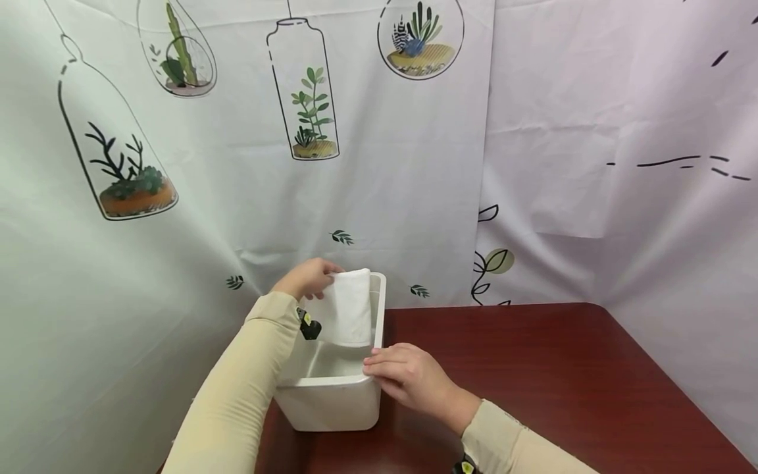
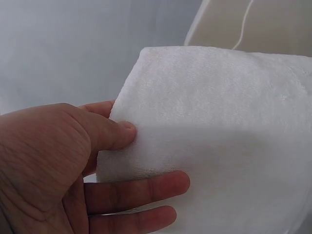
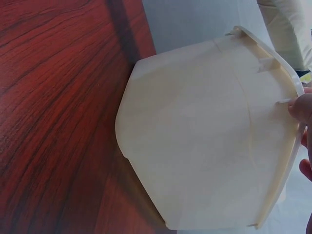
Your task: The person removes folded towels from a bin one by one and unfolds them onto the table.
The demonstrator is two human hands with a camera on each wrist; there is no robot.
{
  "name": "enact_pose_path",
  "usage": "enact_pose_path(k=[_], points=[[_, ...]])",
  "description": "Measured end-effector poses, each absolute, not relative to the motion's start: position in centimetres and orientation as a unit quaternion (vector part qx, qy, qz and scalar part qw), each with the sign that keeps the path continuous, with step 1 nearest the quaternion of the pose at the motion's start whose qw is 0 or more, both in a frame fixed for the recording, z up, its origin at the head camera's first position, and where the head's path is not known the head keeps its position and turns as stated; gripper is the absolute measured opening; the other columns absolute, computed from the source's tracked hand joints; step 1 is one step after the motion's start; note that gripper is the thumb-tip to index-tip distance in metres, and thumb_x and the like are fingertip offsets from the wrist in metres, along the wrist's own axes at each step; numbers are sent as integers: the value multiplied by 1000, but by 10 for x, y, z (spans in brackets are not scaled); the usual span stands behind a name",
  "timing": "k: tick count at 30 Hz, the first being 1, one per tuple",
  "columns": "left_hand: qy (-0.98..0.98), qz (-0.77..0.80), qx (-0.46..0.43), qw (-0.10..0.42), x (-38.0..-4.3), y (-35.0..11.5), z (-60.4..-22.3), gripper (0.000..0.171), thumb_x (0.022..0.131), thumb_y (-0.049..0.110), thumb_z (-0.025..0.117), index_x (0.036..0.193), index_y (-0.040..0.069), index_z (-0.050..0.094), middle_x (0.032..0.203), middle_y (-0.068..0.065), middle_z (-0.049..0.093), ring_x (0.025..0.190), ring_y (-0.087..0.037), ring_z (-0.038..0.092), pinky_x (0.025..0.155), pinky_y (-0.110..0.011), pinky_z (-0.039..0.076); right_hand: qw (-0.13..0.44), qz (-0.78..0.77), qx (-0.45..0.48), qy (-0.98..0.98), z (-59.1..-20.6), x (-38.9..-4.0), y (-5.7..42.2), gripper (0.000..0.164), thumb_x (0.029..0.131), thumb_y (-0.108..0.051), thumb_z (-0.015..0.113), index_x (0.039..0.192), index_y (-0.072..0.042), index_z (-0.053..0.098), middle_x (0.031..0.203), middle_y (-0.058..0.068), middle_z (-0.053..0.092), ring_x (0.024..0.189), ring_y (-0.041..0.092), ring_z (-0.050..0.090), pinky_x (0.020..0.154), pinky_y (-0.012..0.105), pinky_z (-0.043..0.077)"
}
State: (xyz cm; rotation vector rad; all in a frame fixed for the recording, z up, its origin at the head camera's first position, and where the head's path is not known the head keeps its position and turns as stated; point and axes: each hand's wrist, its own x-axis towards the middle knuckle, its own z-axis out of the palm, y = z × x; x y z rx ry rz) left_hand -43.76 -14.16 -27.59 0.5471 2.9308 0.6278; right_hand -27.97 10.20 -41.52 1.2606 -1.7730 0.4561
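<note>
A folded white towel (image 1: 353,309) hangs in the mouth of a white plastic bin (image 1: 331,405). My left hand (image 1: 309,278) pinches the towel at its left edge, thumb on the near face, as the left wrist view shows the towel (image 2: 209,107) up close. Two fingers of that hand (image 2: 53,156) lie straight across the cloth. My right hand (image 1: 414,378) grips the bin's near right rim. In the right wrist view its thumb presses the outer side of the bin (image 3: 195,131), just under the rim, with fingers over the inside.
The bin stands on a dark red wooden table (image 1: 503,375) that stretches to the right. Behind and to the left hangs a white curtain (image 1: 391,197) printed with plants in jars, close to the bin's far side.
</note>
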Motion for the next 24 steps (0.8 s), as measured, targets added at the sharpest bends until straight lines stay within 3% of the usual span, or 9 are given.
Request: enact_pose_path(k=[16,24], points=[[962,195,188,21,-426,-143,-243,39,103,12,49,139,15,62,125,-17,64,76,-22,68,60,-32,53,436,198,506,-718,-416,-278,102,37,73,-5,86,109,-13,78,111,-3,75,113,14,68,93,32,54],[963,191,191,-1,-420,-139,-225,39,103,13,49,140,17,62,115,-17,67,73,-22,65,57,-30,50,433,200,506,-719,-416,-277,103,38,73,-4,86,109,-13,78,111,-2,75,113,14,68,94,30,53]])
